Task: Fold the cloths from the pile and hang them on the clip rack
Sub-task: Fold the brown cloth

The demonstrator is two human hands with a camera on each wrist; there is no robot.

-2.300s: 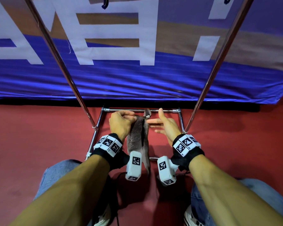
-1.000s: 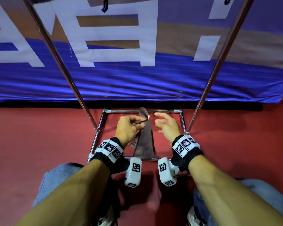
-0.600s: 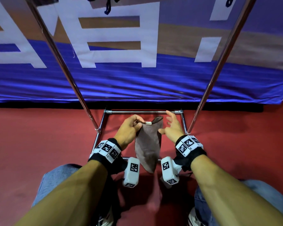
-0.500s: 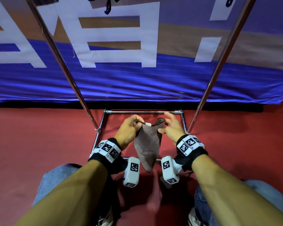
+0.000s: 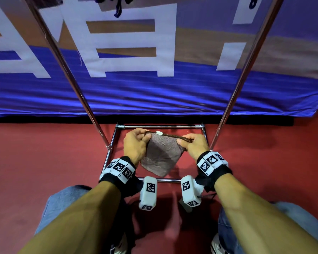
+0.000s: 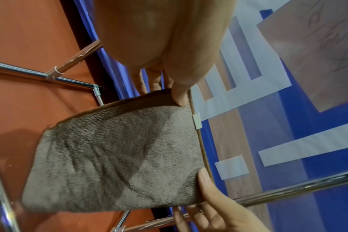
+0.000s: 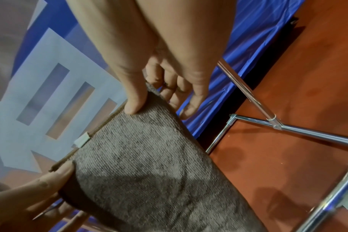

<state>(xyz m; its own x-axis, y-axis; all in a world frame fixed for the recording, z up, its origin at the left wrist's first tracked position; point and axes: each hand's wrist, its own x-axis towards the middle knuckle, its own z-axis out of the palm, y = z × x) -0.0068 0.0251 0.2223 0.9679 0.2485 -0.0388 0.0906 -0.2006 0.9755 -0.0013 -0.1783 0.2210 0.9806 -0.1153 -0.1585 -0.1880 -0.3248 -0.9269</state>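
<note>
A brown-grey microfibre cloth [image 5: 161, 156] hangs in the air over the chrome rack base [image 5: 159, 126], stretched by its top hem. The left hand [image 5: 135, 146] and right hand [image 5: 195, 146] each pinch a top corner between thumb and curled fingers.

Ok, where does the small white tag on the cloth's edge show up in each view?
Head: white tag at centre, on the cloth's top edge, nearer the left hand.
Left wrist: tag right of centre, on the cloth's right edge.
Right wrist: tag left of centre, on the upper-left edge.
Shared landmark: chrome rack frame.
</note>
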